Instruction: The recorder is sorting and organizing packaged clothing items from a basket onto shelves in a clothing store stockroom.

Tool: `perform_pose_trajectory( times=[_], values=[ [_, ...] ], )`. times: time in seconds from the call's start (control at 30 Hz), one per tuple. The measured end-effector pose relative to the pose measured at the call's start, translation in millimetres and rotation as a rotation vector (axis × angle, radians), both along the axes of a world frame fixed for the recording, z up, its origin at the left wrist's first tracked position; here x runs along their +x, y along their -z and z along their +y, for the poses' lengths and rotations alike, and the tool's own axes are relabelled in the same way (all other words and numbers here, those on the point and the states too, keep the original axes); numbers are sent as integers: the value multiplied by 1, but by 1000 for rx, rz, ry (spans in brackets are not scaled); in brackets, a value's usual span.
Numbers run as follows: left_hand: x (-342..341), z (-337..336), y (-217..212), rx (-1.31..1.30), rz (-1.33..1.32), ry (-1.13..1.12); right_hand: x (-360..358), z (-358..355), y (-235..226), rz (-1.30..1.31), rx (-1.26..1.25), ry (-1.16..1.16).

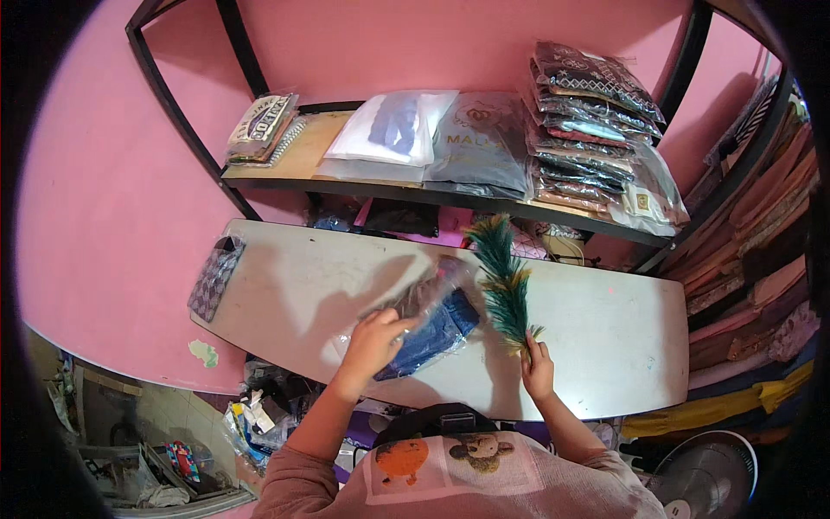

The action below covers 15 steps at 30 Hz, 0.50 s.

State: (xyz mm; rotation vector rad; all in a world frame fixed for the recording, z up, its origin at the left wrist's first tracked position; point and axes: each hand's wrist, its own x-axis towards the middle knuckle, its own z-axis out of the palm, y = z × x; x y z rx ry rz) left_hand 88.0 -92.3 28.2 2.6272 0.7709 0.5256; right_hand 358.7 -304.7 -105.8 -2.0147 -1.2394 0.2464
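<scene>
left hand: flat on the bagged blue garment, fingers spread and pressing down on its near end. Not curled round it; the grip is open, palm pinning the bag.
right hand: closed round the handle of a feather duster, grip tight at the base, green and yellow feathers pointing up and away from the body.
bagged garment: folded dark blue cloth in a clear plastic bag, lying on the tabletop about mid-span, tilted on a diagonal, far end blurred.
duster position: feathers just right of the bag's far corner, near it; contact with the plastic I cannot tell.
step in hand: looks like dusting the packet, one hand steadying while the other sweeps. Judged from pose only.
next move calls for: keeping the palm down so the slick bag doesn't skate, sweeping the feathers lightly across the film, then flipping or lifting the packet, which needs the left fingers to curl under an edge.
shelf: behind the tabletop, carrying more bagged clothes: a printed stack at left, flat white and grey packets in the middle, a tall stack of patterned packets at right.
right wall: folded fabrics piled edge-on, well apart from both hands.
tabletop left end: small patterned pouch at the edge, untouched.
</scene>
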Motion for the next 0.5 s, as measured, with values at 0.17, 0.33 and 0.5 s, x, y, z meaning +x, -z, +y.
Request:
perform_pose_trajectory(
  times=[0.17, 0.33, 0.5],
  values=[
    [-15, -26, 89, -74, 200, 71, -40, 7, -12, 0, -27, -155],
    [-48, -26, 147, -276, 119, 39, -56, 0, 22, -146, -287, -616],
    [-53, -30, 155, -156, -54, -388, -19, -10, 55, -75, -218, 96]
  ],
)
